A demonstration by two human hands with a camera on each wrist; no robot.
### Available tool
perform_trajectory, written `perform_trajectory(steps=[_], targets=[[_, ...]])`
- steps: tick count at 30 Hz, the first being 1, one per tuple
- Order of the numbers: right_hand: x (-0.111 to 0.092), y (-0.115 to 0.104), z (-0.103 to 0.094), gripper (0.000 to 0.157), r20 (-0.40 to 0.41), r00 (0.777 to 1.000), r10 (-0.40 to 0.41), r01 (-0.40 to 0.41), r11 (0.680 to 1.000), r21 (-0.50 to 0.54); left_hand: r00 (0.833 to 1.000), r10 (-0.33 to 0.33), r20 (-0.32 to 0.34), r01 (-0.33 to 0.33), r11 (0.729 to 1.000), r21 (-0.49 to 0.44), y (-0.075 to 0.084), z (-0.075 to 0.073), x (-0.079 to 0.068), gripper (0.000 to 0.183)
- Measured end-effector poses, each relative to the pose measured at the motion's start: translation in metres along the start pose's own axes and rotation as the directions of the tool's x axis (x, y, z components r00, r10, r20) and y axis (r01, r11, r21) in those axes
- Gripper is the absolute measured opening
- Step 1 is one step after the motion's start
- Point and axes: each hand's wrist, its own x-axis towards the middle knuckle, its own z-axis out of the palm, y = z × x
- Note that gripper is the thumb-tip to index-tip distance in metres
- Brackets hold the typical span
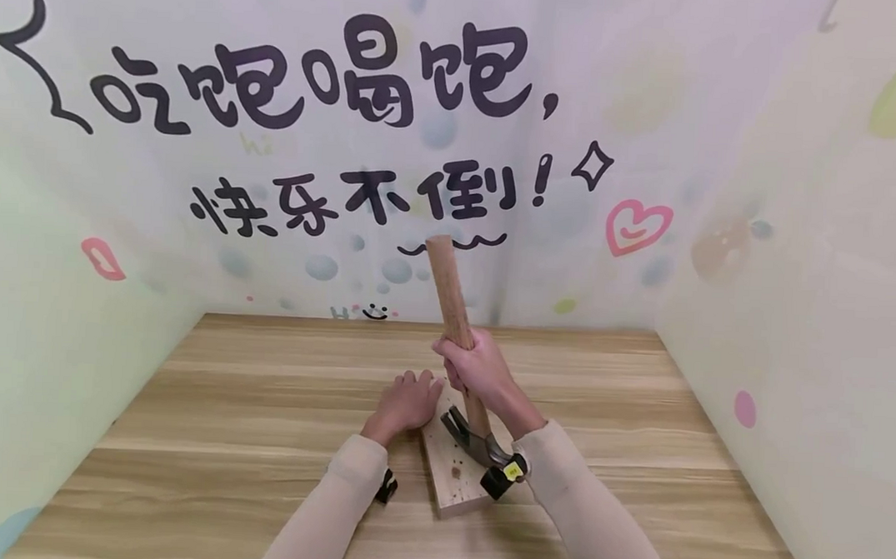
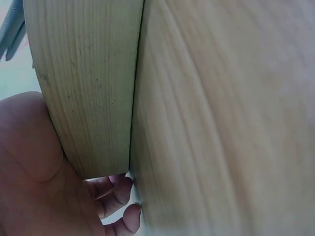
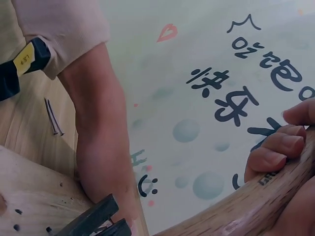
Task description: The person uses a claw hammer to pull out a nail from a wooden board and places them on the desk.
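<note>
Head view: the right grip clasps the hammer by its handle; the left grip holds the board.

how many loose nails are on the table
2: one nail and a second nail lie close together on the table beside the wooden board; more may be hidden behind the left arm.

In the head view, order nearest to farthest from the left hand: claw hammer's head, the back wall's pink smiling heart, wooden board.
1. Wooden board: touching the left hand.
2. Claw hammer's head: right of the hand, over the board.
3. Pink smiling heart: farther right, on the back wall.
</note>
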Motion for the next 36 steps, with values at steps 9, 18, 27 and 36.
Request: perform_trajectory(steps=[9, 18, 27, 36], targets=[[0.021, 0.003, 0.014, 0.017, -0.095, 0.989, 0.115, -0.123, 0.989, -0.08, 1.0, -0.003, -0.006, 0.003, 1.0, 0.007, 0.0, 0.002, 0.005, 0.045], [0.039, 0.011, 0.021, 0.014, -0.146, 0.972, 0.186, -0.204, 0.971, -0.124, 0.999, 0.035, 0.007, -0.035, 0.999, 0.005, 0.002, -0.001, 0.001, 0.046], [0.048, 0.015, 0.018, 0.01, -0.175, 0.966, 0.189, -0.196, 0.98, -0.023, 0.999, 0.038, -0.004, -0.038, 0.999, -0.01, 0.0, 0.004, 0.002, 0.047], [0.041, 0.015, 0.022, 0.016, -0.178, 0.981, 0.081, -0.078, 0.997, 0.023, 1.0, 0.027, 0.007, -0.027, 0.999, -0.029, -0.003, 0.0, 0.001, 0.042]])
